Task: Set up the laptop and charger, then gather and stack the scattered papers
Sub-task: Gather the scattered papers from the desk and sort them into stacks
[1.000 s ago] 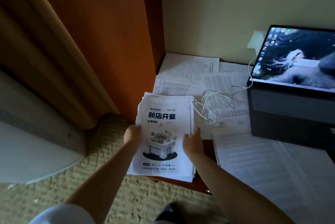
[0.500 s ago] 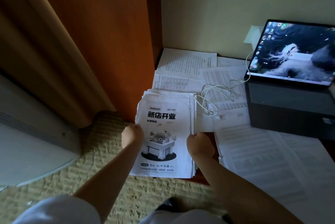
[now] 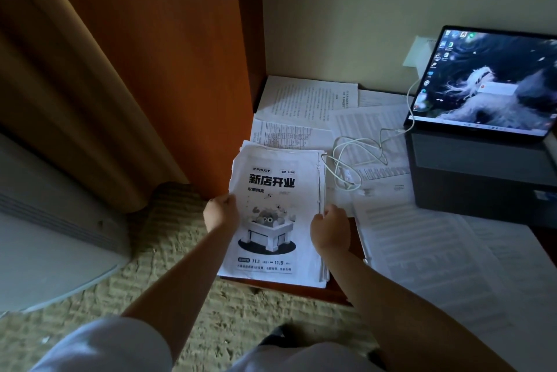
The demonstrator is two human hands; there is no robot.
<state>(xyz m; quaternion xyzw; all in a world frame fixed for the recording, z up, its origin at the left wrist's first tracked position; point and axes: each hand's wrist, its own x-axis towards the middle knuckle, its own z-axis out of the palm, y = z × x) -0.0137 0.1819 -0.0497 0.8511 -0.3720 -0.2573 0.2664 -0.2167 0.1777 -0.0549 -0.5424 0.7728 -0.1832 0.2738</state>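
White printed sheets make up the stack of papers (image 3: 275, 215) that is held at the front left corner of the desk (image 3: 301, 287), its near end reaching over the desk's front edge. The top sheet is a flyer with bold black characters and a drawing of a box. The stack is gripped on its left edge by the left hand (image 3: 221, 215), fingers curled round the margin, and on its right edge by the right hand (image 3: 330, 228), likewise curled against the paper. The sheets under the flyer are unevenly aligned, with edges showing at the top and right. Loose papers (image 3: 310, 100) are spread over the rest of the desk, behind the stack and to its right, some overlapping. An open laptop (image 3: 488, 142) with a lit screen is seen at the right, resting on those papers. A white charger cable (image 3: 355, 160) is plugged into the laptop's left side and lies coiled just beside the stack, over the sheets. A wooden panel (image 3: 150, 55) stands left of the desk, and patterned carpet (image 3: 168, 251) covers the floor below.
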